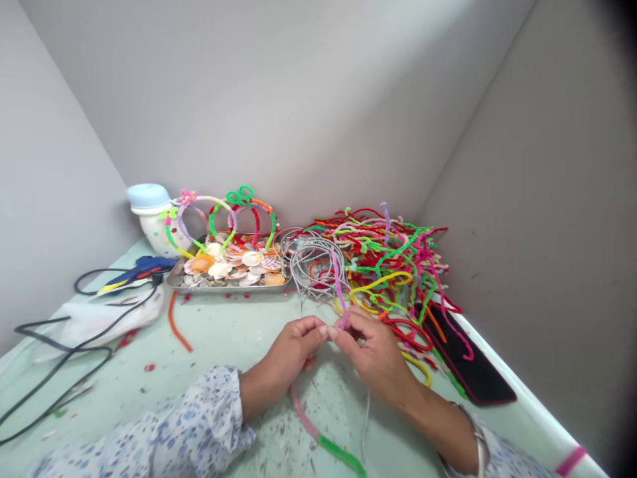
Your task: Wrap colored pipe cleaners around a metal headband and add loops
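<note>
Nearest, a slender fuzzy strip in pink and green (304, 418) trails over the pale green table covering (209, 335) from beneath the left hand (283, 355), which pinches narrowly and appears to hold its upper end; the exact grip is hidden. A fine grey strand (367, 421) hangs below the right hand (375, 352). That hand, thumb and forefinger closed, grips the lower end of an upright purple chenille stem (339, 285), with both thumb tips meeting beside it. Judged from this pose, good handling calls for a firm left pinch close to the join, small even turns of the purple stem with the right, each lying snug against the last, and its free end well away from the loose pile; slack turns could slip or leave gaps. Beyond lie a coil of grey wire (318, 265), a metal tray (229, 289) of shells, a tangled heap of multicoloured chenille stems (393, 249) and, farthest left, a white spotted container with a light blue lid (149, 196). No brand, label or writing is legible.
</note>
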The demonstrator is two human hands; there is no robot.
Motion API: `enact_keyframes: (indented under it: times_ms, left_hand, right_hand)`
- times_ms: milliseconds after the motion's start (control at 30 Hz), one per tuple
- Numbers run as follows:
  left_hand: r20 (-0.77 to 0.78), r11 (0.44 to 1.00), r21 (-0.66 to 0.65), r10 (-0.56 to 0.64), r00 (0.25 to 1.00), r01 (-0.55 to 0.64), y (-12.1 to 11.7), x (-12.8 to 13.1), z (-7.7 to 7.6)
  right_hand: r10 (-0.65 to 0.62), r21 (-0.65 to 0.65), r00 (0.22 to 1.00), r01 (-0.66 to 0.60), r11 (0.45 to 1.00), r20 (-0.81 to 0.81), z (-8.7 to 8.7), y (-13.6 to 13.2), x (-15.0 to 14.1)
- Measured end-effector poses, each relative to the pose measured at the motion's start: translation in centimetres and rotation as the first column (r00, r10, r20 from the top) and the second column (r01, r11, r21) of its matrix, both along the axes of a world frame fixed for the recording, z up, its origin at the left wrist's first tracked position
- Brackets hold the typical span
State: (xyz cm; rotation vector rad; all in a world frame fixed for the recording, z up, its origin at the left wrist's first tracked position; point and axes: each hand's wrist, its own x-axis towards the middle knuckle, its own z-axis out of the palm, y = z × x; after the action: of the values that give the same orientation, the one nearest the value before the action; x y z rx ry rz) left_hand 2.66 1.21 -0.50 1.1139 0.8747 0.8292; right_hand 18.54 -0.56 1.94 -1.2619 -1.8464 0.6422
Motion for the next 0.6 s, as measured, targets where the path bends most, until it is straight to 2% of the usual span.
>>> enact_keyframes:
  times_ms: [167,367,600]
  left_hand:
    - [0.029,0.999,-0.035,0.009,1.000,-0.008,0.04,0.01,-0.03]
    - [0.070,0.992,-0.120,0.048,0.996,-0.039,-0.07,0.25,0.64]
    - [0.098,0.993,-0.106,0.053,0.994,-0.042,-0.01,0.42,0.73]
  right_hand:
    - [0.022,0.073,0.999,-0.025,0.997,0.048,-0.05,0.03,-0.08]
    - [0.044,0.213,0.991,-0.071,0.974,0.127,-0.36,0.14,0.05]
    - [0.082,0.305,0.924,-0.207,0.930,0.375,-0.76,0.07,0.72]
